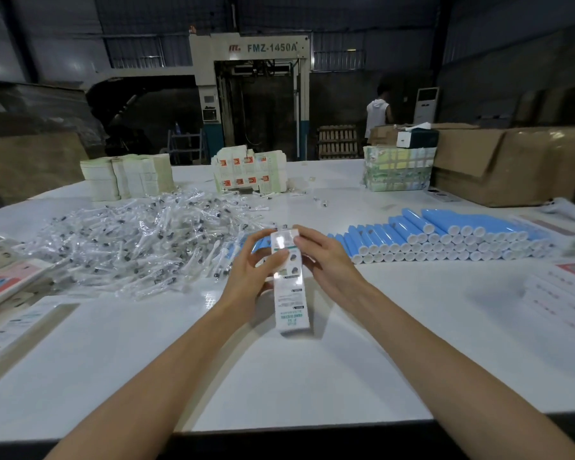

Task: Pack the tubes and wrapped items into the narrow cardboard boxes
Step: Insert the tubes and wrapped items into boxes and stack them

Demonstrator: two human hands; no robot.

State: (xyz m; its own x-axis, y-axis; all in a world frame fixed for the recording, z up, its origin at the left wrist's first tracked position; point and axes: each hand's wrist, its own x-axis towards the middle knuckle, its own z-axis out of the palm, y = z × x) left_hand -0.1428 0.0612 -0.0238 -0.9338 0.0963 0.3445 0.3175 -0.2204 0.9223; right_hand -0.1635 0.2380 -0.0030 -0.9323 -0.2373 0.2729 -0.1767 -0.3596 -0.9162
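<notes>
1. Both of a person's hands hold one narrow white box (289,280) upright over the middle of a white bench (312,376), seen from a head-worn camera looking down.
2. The left hand (249,273) wraps the box's left side, fingers curled around its upper half. The right hand (326,263) grips the right side, with fingertips at the top end, where a flap seems to be pressed down. Each grip is closed on the box.
3. The box's lower end points toward the person and sits just above or on the bench; which one cannot be told.
4. Whether anything is already inside the box is hidden.
5. A loose heap of clear-wrapped items (140,240) lies beyond the left hand, near it. Rows of blue tubes (445,234) with white caps lie beyond the right hand, packed side by side.
6. Stacks of flat, unfolded cartons (127,177) stand at the far edge, well apart from the hands.
7. Likely risk: the glossy box could slip between the fingers while the top flap is worked, since only the upper half is held.
8. Likely risk: pressing the flap hard could crush the thin card or leave it untucked, letting contents slide out.
9. Likely risk: a reach to the right could nudge the tube rows and set them rolling.
</notes>
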